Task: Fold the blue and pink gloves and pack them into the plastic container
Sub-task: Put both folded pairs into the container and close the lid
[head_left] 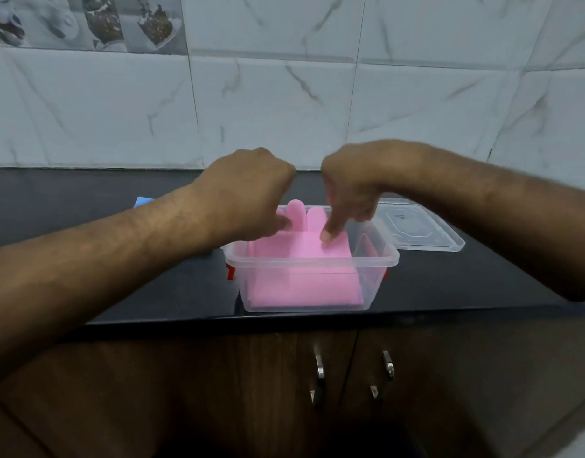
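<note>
Both hands' grip (pixel 309 226) presses the pink glove (pixel 304 259) down into the container (pixel 380 259).

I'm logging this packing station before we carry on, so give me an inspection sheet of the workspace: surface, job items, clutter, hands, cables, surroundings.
Surface: dark stone countertop, glossy.
Job's things: clear plastic container with red side clips near the front edge; folded pink rubber glove inside it, fingertips poking above the far rim; blue glove lies on the counter at left, mostly hidden behind the forearm.
Clutter: clear plastic lid lying flat, right of the container.
Grippers: left hand touches the pink glove, fingers curled; right hand presses a fingertip onto it.
Cables: nothing seen.
Surroundings: white marble-pattern wall tiles behind; brown wooden cabinet doors with metal handles below.
</note>
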